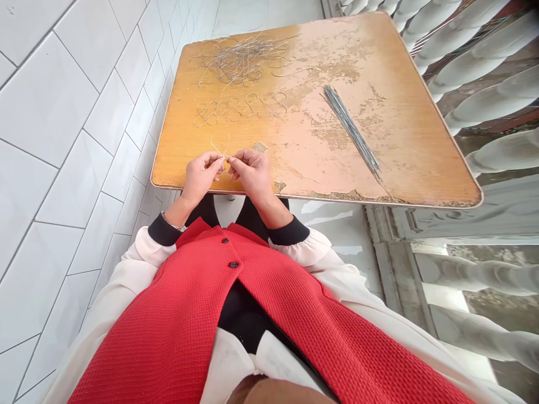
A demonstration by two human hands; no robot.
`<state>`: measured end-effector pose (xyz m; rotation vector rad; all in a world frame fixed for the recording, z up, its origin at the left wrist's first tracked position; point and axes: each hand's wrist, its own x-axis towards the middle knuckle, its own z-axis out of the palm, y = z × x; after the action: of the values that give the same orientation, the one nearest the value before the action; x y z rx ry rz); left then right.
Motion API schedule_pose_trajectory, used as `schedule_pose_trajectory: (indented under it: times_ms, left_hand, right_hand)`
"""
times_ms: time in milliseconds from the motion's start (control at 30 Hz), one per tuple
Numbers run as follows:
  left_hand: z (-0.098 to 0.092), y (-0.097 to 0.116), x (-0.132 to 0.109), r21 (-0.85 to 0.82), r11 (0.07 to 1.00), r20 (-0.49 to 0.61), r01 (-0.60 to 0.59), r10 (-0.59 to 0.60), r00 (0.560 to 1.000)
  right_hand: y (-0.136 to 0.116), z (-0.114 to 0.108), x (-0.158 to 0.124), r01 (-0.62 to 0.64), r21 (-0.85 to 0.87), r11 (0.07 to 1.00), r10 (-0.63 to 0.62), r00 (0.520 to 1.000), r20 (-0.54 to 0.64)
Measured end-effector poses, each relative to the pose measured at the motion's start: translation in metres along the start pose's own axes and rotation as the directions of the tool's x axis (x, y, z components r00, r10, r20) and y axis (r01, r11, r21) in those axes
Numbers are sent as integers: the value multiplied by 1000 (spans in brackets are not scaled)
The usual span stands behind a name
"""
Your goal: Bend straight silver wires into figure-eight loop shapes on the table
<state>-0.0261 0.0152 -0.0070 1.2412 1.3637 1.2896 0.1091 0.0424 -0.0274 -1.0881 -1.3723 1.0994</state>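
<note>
Over the near left edge of the worn wooden table (303, 163), my left hand (202, 173) and my right hand (251, 169) meet almost fingertip to fingertip. Both are closed in a pinch on a thin wire (215, 148), whose curved ends stick up above the fingers. The part of the wire between the fingertips is mostly hidden. Just beyond my hands lies a row of wires bent into figure-eight shapes (251, 105).
A tangled heap of bent wires (248, 56) lies at the table's far left. A bundle of straight wires (351, 132) rests slantwise on the right half. White tiled wall (71, 112) runs along the left, and a baluster railing (475, 67) along the right.
</note>
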Motion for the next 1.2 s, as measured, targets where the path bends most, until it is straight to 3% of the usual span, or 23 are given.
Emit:
schedule_pose_trajectory:
  times_ms: [133,300,433,600,767,867,1067,1200]
  left_hand:
    - [1,8,-1,-86,992,30,91,-89,996]
    - [3,9,0,-143,983,11,118,-117,993]
    - [7,6,2,-152,984,-28,89,-94,995]
    - [8,9,1,-143,986,-67,86,-96,993]
    - [3,13,1,-185,972,-1,143,-145,989]
    - [0,16,1,-190,962,52,199,-192,980]
    - [0,17,0,-143,977,-16,155,-159,987]
    - [-5,18,0,-106,983,20,151,-150,989]
  right_hand:
    - [0,1,-5,138,-199,970,-144,989,-16]
    - [2,2,-6,132,-251,959,-133,991,13]
    - [3,2,-5,73,-157,985,-70,997,21]
    - [7,3,-7,-31,-1,1000,31,993,114]
    - [10,-3,-7,155,-140,978,-135,980,146]
    - [11,-6,-5,205,-155,966,-175,966,189]
    - [14,-4,-3,41,-35,999,-33,979,201]
    - [13,-5,-4,4,-33,999,1,987,161]
